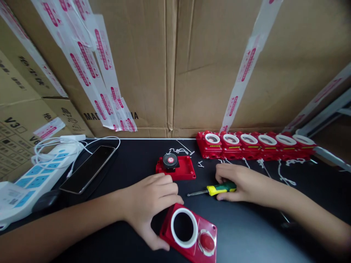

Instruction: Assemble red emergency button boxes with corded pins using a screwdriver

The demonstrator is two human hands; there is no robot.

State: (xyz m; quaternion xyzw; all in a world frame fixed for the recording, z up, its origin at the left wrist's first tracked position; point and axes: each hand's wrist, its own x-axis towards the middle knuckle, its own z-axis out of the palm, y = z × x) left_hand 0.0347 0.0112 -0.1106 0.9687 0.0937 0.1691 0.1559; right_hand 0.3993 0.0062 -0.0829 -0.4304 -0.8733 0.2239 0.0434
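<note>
My left hand [153,204] grips the left end of a red housing cover [192,252], thumb below and fingers at its upper edge. The cover has a white ring around a dark round opening and a red dome button. My right hand [236,182] is closed around the green and yellow handle of a screwdriver [216,189]. Its shaft points left, above the cover and apart from it. Beyond my left hand lies an open red box [188,168] holding a round black speaker-like part [170,160] with a red and white centre. Small screws [201,164] lie just right of it.
Several red units [248,148] with white rings stand in a row at the back right, white cords hanging in front. At the left lie a phone [89,170], a white power strip [41,175] and a coiled white cable [52,151]. Cardboard boxes [142,73] wall the table's back.
</note>
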